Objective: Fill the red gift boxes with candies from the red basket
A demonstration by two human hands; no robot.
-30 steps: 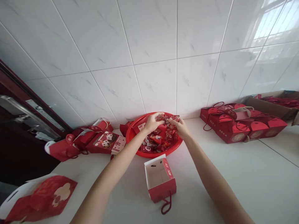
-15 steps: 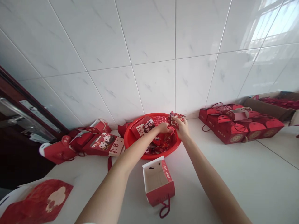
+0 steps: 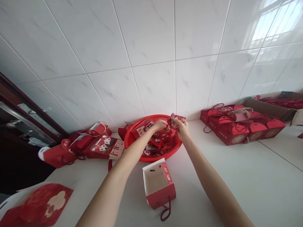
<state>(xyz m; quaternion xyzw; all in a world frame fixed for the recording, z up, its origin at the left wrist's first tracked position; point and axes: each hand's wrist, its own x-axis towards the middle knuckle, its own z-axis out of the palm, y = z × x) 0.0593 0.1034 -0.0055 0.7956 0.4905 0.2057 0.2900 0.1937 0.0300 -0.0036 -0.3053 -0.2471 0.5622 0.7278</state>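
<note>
My right hand [image 3: 182, 129] is closed on several small red printed packets [image 3: 176, 121], above the right rim of a red plastic basket [image 3: 176, 150]. My left hand [image 3: 161, 125] hovers over the middle of the basket with its fingers pinched together; what they hold, if anything, is too small to make out. Inside the basket lies a heap of red wrapped packets [image 3: 158, 145], with a red printed box [image 3: 144, 128] leaning at its left side. In front of the basket stands an open red gift box [image 3: 156, 183], white inside, its cord handle hanging toward me.
Closed red gift boxes [image 3: 243, 124] stand in a group at right, beside a cardboard carton [image 3: 270, 107] of red items. More red boxes [image 3: 94, 146] lie left of the basket. A red bag-like piece [image 3: 38, 205] sits front left. White tiled wall [image 3: 153, 88] rises behind.
My left hand has lifted slightly and moved a little left over the basket, its fingers now drawn together. My right hand keeps its packets near the rim. The view has shifted slightly.
</note>
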